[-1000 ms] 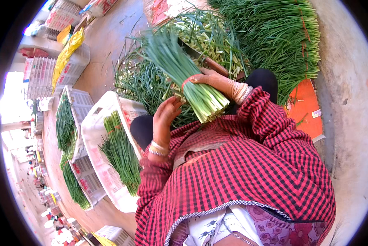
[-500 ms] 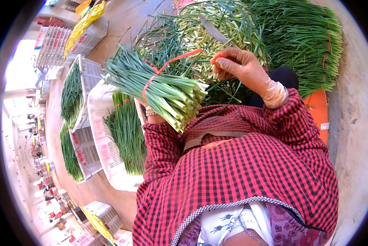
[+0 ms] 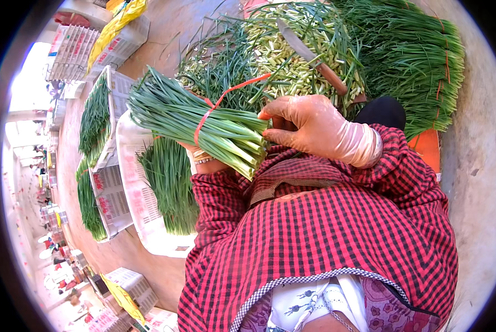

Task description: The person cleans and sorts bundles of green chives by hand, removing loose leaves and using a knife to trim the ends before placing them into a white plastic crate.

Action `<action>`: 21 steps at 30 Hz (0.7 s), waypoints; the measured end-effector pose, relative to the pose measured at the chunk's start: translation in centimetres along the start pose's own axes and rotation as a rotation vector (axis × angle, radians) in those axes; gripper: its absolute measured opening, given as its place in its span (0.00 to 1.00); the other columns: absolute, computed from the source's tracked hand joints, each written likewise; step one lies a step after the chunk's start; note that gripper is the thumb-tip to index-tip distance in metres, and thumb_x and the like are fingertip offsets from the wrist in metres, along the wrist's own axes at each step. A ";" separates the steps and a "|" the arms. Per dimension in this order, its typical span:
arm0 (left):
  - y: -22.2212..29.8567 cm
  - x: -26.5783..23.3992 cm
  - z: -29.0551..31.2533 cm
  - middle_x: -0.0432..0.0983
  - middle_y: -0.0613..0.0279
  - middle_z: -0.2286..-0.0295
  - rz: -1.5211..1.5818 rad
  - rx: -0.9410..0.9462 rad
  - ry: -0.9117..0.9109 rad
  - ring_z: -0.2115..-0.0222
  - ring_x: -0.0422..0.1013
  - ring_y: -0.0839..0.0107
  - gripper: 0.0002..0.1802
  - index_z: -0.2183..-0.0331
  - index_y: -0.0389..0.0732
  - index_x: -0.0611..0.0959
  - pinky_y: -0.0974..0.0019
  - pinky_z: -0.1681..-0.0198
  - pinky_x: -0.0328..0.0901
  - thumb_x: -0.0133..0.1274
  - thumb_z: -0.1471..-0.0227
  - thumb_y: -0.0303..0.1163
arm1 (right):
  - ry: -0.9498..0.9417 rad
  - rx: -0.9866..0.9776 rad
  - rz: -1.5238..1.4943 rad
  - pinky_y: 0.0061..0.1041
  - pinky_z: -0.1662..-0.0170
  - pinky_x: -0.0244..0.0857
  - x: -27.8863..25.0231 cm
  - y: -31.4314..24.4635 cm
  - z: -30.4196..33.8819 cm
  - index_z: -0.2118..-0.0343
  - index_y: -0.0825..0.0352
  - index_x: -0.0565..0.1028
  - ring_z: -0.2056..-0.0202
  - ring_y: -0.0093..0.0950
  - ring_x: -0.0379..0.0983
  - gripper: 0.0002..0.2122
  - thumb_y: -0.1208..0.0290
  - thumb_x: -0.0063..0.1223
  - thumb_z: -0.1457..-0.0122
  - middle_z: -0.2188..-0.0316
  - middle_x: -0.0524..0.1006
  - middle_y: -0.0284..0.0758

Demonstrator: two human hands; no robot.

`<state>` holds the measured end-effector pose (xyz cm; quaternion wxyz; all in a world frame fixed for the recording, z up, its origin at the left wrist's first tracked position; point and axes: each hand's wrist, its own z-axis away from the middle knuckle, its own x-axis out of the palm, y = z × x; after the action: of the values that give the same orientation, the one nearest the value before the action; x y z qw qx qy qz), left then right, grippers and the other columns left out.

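Note:
My left hand (image 3: 193,151), mostly hidden beneath it, grips a bundle of garlic chives (image 3: 204,119). The leafy tips point left and the pale cut ends point right. A red tie (image 3: 208,119) circles the bundle, its loose end sticking out to the right. My right hand (image 3: 317,127), in a thin glove, has thumb and forefinger closed on the edge of the cut ends. Beyond it a knife (image 3: 330,76) with a wooden handle lies on a heap of cut stalk ends (image 3: 281,61).
Tied chives (image 3: 408,66) are stacked at the far right on an orange board (image 3: 426,149). A white plastic crate (image 3: 134,193) on the left holds more chives (image 3: 170,185). Other loaded crates (image 3: 112,193) stand beyond it. Loose green leaves (image 3: 217,61) lie ahead.
My right hand has come down and left to the bundle's cut ends, uncovering the knife's handle. The bundle has shifted slightly left and levelled a little.

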<state>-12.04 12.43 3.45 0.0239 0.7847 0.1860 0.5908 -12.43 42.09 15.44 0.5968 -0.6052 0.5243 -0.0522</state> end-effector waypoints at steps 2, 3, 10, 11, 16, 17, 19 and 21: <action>0.2 1.2 0.3 0.72 0.58 0.47 0.040 -0.037 0.024 0.47 0.67 0.60 0.28 0.45 0.45 0.74 0.47 0.41 0.60 0.46 0.41 0.51 | -0.064 0.043 0.022 0.32 0.67 0.71 0.2 0.1 -0.1 0.61 0.64 0.77 0.72 0.35 0.77 0.12 0.65 0.62 0.46 0.77 0.77 0.38; 0.1 1.7 0.5 0.73 0.58 0.48 0.003 -0.029 0.068 0.47 0.68 0.60 0.29 0.46 0.46 0.75 0.45 0.42 0.60 0.47 0.42 0.52 | -0.082 0.037 0.062 0.35 0.66 0.71 0.3 0.3 -0.3 0.63 0.64 0.77 0.71 0.38 0.77 0.12 0.63 0.59 0.46 0.77 0.77 0.39; 0.4 3.4 0.7 0.74 0.58 0.48 -0.132 -0.061 0.100 0.48 0.69 0.57 0.34 0.45 0.48 0.75 0.40 0.43 0.58 0.45 0.44 0.61 | -0.164 -0.040 0.417 0.42 0.71 0.69 1.2 0.9 -1.0 0.73 0.64 0.73 0.75 0.44 0.76 0.08 0.65 0.53 0.48 0.81 0.75 0.40; 0.8 3.3 0.8 0.73 0.58 0.48 -0.124 -0.065 0.073 0.47 0.68 0.56 0.35 0.44 0.48 0.74 0.40 0.42 0.57 0.45 0.44 0.61 | -0.180 -0.048 0.429 0.42 0.71 0.69 0.8 0.8 -1.2 0.73 0.64 0.73 0.75 0.44 0.76 0.07 0.65 0.53 0.48 0.81 0.75 0.40; 3.9 2.9 1.6 0.73 0.63 0.47 -0.291 0.195 0.377 0.49 0.69 0.55 0.39 0.44 0.50 0.74 0.41 0.44 0.62 0.42 0.46 0.68 | -0.159 -0.100 0.413 0.39 0.76 0.66 -2.4 1.2 0.4 0.75 0.63 0.71 0.81 0.39 0.73 0.05 0.69 0.54 0.47 0.86 0.70 0.38; 5.1 2.2 2.0 0.72 0.62 0.47 -0.421 0.282 0.491 0.49 0.69 0.55 0.38 0.44 0.50 0.73 0.42 0.44 0.62 0.41 0.45 0.66 | -0.174 -0.078 0.437 0.38 0.76 0.67 -3.3 1.7 1.1 0.74 0.64 0.72 0.81 0.39 0.73 0.04 0.71 0.55 0.48 0.86 0.71 0.38; 6.9 1.0 3.0 0.72 0.62 0.47 -0.438 0.356 0.532 0.49 0.68 0.55 0.38 0.44 0.50 0.73 0.42 0.43 0.61 0.41 0.45 0.66 | -0.059 -0.034 0.477 0.34 0.77 0.65 -5.5 3.5 2.8 0.71 0.64 0.74 0.81 0.38 0.73 0.03 0.73 0.56 0.48 0.84 0.71 0.40; 8.0 0.7 4.2 0.72 0.62 0.47 -0.364 0.348 0.471 0.49 0.68 0.55 0.38 0.44 0.49 0.73 0.42 0.43 0.61 0.41 0.45 0.66 | 0.064 0.204 0.438 0.30 0.77 0.63 -7.4 6.0 4.5 0.70 0.65 0.73 0.83 0.34 0.70 0.05 0.73 0.57 0.47 0.84 0.70 0.39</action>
<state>-5.85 5.99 4.88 -0.0488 0.5730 0.4211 0.7014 -16.05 51.85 13.65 0.6351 -0.4115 0.6536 0.0066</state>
